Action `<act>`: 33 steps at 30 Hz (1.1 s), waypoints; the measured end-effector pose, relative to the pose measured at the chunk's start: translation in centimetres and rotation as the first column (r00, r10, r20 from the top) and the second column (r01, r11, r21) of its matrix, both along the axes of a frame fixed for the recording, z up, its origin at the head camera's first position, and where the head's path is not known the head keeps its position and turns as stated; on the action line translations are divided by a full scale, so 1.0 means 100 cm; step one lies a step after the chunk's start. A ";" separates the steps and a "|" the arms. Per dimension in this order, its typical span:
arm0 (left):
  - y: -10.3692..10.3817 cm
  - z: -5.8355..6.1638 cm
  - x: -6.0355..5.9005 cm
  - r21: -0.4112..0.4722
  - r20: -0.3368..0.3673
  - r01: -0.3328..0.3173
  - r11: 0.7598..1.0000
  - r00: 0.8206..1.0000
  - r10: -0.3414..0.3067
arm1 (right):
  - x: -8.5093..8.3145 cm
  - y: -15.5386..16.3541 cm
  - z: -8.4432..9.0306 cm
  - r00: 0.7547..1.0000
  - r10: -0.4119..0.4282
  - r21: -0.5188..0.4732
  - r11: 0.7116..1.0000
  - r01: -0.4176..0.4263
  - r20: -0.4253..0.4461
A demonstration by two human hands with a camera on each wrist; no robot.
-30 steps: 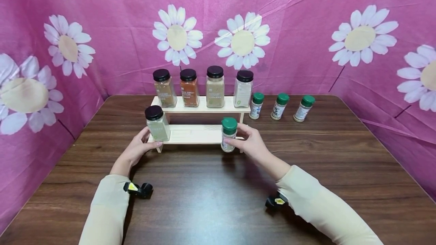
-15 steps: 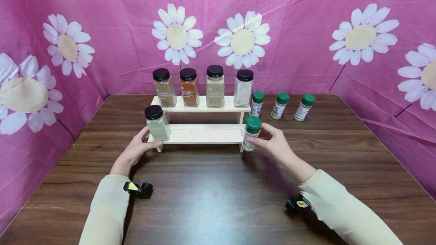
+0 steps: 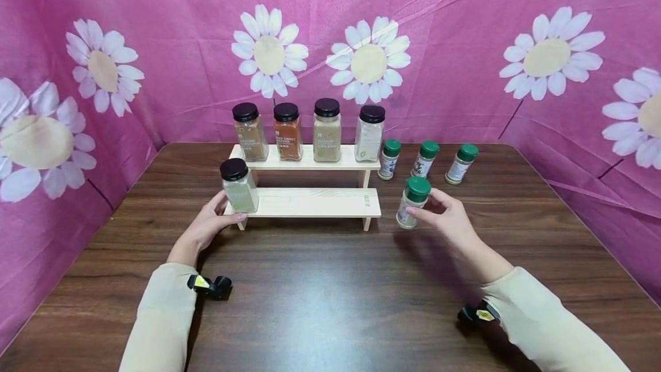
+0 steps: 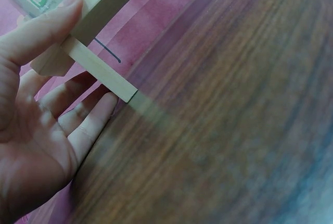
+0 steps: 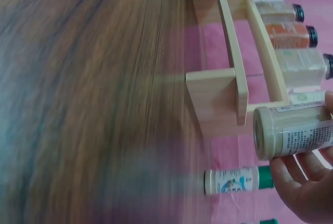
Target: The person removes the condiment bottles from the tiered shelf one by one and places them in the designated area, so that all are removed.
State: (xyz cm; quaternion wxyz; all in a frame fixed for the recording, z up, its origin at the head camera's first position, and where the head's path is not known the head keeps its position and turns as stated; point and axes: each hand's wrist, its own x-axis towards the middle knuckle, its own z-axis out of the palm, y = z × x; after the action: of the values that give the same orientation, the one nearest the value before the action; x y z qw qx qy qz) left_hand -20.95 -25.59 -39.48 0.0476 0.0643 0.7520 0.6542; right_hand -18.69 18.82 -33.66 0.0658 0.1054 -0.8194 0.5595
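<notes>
At the left end of a two-tier wooden spice rack (image 3: 310, 203), my left hand (image 3: 207, 226) grips the lower shelf. Its thumb lies on the front edge (image 4: 96, 1), and the other fingers reach around the side. Just above that hand, a black-capped spice jar (image 3: 241, 195) of pale green powder stands on the lower shelf. My right hand (image 3: 453, 224) holds a small green-capped spice jar (image 3: 408, 211) between thumb and fingers. This jar is raised off the table, to the right of the rack, slightly tilted. In the right wrist view its base (image 5: 261, 133) and printed label show.
Several black-capped jars stand along the upper shelf, among them a red pepper jar (image 3: 288, 138) and a white one (image 3: 369, 139). Three green-capped jars stand right of the rack: a near one (image 3: 388, 162), a middle one (image 3: 423, 161) and a far one (image 3: 459, 166). A pink flowered cloth (image 3: 444, 73) hangs behind.
My right hand has carried the green-capped jar rightward, from in front of the lower shelf's right end to beyond the rack. The left hand and the rack stay where they were.
</notes>
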 end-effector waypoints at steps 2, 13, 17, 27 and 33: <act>0.000 0.000 0.000 0.002 -0.002 0.000 1.000 1.000 0.000 | 0.000 0.004 -0.002 1.000 -0.005 -0.013 1.000 0.005 0.001; 0.001 0.000 0.000 0.000 -0.002 -0.002 1.000 1.000 0.002 | -0.010 0.013 -0.013 0.999 -0.037 -0.096 0.995 0.036 -0.005; 0.001 -0.001 0.000 0.004 -0.006 0.001 1.000 1.000 -0.001 | -0.016 0.017 -0.017 0.998 -0.060 -0.071 0.996 0.061 0.007; 0.000 -0.001 0.000 0.004 -0.008 0.002 1.000 1.000 -0.002 | -0.059 0.027 -0.061 0.998 -0.056 -0.112 0.992 0.055 -0.007; 0.001 0.001 0.001 -0.001 -0.004 -0.006 1.000 1.000 0.006 | -0.068 0.016 -0.058 0.999 -0.049 -0.149 0.987 0.051 0.018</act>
State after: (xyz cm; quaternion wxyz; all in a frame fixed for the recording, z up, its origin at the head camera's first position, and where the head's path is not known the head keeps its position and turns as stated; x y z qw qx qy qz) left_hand -20.89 -25.45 -39.35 0.0442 0.0635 0.7526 0.6540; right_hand -25.54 20.38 -39.49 0.0819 0.0757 -0.7780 0.6183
